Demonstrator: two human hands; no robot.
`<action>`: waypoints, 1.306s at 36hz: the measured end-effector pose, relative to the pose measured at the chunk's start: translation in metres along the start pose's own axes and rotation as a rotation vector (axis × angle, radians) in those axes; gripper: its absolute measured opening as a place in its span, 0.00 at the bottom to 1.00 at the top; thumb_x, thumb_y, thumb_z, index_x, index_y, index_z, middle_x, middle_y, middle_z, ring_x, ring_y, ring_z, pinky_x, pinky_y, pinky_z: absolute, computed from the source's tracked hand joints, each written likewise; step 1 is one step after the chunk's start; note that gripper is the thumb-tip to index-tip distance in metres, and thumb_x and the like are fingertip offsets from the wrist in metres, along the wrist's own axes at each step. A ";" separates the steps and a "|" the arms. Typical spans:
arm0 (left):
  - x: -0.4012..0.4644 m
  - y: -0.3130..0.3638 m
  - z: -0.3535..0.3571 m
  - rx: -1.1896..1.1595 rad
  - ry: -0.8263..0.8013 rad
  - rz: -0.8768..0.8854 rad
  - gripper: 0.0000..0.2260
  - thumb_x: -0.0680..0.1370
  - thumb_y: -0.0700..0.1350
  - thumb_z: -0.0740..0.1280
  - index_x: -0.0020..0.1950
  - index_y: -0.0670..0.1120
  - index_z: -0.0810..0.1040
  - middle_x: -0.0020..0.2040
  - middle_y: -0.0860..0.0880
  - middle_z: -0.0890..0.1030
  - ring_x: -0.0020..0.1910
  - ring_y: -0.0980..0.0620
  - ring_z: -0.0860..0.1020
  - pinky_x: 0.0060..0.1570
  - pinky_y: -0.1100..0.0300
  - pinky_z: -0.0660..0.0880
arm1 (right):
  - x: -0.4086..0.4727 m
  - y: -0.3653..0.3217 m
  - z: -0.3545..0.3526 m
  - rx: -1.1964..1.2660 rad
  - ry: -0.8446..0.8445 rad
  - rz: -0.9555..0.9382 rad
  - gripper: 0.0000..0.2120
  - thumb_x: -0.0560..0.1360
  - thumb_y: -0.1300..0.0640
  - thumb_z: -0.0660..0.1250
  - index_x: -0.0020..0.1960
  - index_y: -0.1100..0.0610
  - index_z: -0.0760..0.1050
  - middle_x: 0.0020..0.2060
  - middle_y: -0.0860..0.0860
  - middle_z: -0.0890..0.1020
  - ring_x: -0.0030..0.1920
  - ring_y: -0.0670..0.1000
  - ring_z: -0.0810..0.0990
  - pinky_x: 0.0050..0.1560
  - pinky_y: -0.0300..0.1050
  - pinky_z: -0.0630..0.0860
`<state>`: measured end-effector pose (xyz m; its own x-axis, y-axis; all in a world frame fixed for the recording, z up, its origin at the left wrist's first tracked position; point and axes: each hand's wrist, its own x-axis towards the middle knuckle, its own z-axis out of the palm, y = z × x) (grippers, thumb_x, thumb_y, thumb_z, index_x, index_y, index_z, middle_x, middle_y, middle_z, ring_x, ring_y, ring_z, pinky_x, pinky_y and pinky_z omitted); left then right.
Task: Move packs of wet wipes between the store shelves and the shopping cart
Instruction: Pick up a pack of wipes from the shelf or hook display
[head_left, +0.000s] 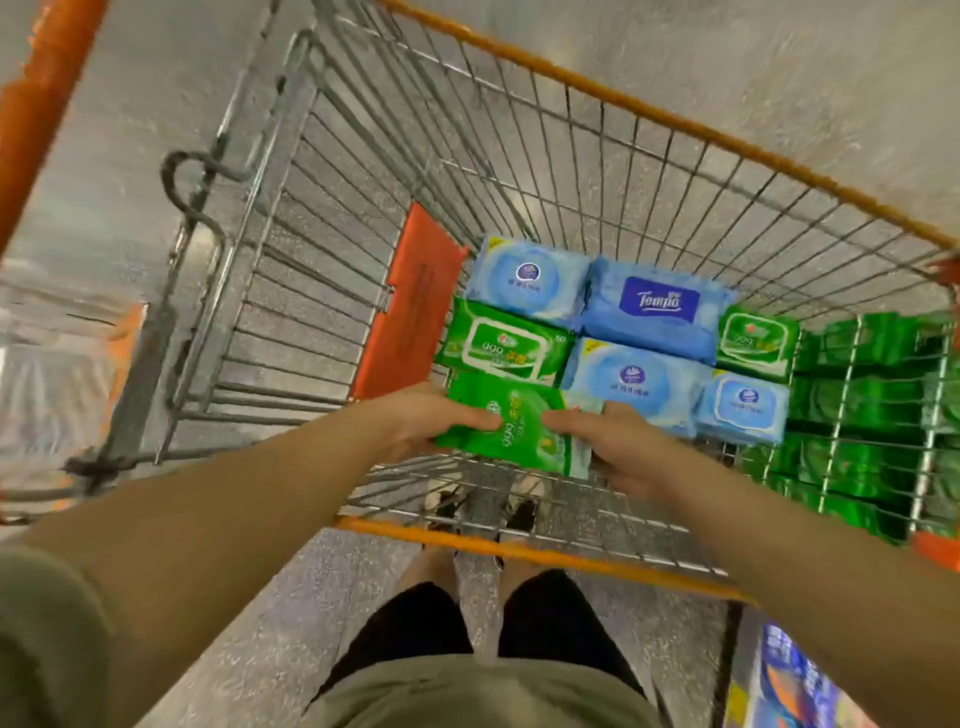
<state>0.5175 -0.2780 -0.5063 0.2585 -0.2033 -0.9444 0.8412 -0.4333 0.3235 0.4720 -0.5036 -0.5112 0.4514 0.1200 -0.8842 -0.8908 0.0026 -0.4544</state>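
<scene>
A green pack of wet wipes is held low inside the shopping cart, near its closest wall. My left hand grips the pack's left end and my right hand grips its right end. Beyond it, several packs lie flat on the cart floor: a green one, a darker blue pack, pale blue ones and a small green one.
An orange flap stands at the cart's left inner wall. Stacked green packs show through the cart's right wire side. Colourful shelf goods sit at the bottom right. Speckled grey floor surrounds the cart.
</scene>
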 end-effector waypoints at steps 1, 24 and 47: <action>0.012 -0.003 -0.001 -0.005 -0.014 -0.028 0.22 0.69 0.44 0.80 0.61 0.43 0.81 0.53 0.49 0.87 0.57 0.48 0.84 0.65 0.49 0.77 | 0.014 0.006 -0.001 0.006 -0.013 0.025 0.12 0.75 0.59 0.75 0.58 0.58 0.81 0.48 0.53 0.88 0.47 0.53 0.87 0.51 0.50 0.83; 0.160 -0.071 0.000 0.200 0.459 -0.026 0.15 0.80 0.42 0.69 0.67 0.46 0.76 0.58 0.46 0.81 0.53 0.46 0.78 0.56 0.56 0.77 | 0.171 0.091 0.053 0.235 0.214 0.241 0.25 0.68 0.58 0.79 0.61 0.62 0.75 0.56 0.53 0.84 0.57 0.53 0.81 0.63 0.53 0.76; 0.097 -0.019 -0.005 0.495 0.427 -0.025 0.19 0.79 0.54 0.67 0.67 0.46 0.76 0.54 0.46 0.82 0.51 0.45 0.82 0.53 0.52 0.81 | 0.104 0.024 0.043 -0.629 0.204 0.247 0.18 0.81 0.45 0.62 0.56 0.62 0.74 0.49 0.56 0.78 0.47 0.55 0.78 0.48 0.48 0.76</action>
<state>0.5288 -0.2848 -0.6042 0.4932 0.1347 -0.8594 0.5581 -0.8069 0.1937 0.4949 -0.4479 -0.6093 0.2952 -0.1452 -0.9443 -0.7970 -0.5825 -0.1596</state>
